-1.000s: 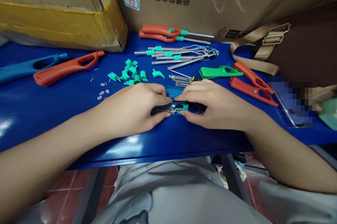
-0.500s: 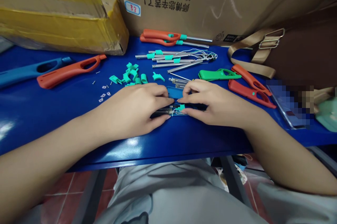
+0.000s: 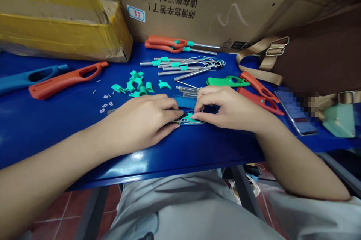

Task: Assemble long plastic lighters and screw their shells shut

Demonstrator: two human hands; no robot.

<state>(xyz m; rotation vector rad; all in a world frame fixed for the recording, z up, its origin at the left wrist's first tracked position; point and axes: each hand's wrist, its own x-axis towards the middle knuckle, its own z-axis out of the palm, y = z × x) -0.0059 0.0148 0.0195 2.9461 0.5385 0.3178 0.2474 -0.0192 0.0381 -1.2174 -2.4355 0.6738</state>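
My left hand [image 3: 150, 116] is closed around the left end of an opened blue lighter casing [image 3: 184, 123], its thumb and fingertips pressing at the side. White wires and metal parts show inside the casing. With thumb and forefinger, my right hand [image 3: 218, 104] pinches a small teal plastic piece [image 3: 193, 117] seated over the casing, perhaps a trigger. Another blue casing half [image 3: 184, 101] lies just behind both hands. The casing's left end is hidden under my left hand.
Behind are teal pieces [image 3: 137, 82], metal tubes with wires [image 3: 186, 65] and orange lighters [image 3: 166, 43]. Casings lie left [image 3: 67, 80] and right [image 3: 259, 99], beside a phone [image 3: 296, 112]. Cardboard boxes [image 3: 208, 3] and a strap [image 3: 259, 50] border the table.
The view has shifted slightly. My right fingers have drawn closer together over the teal piece, and more of it shows. My left fingers now cover the dark part inside the casing.
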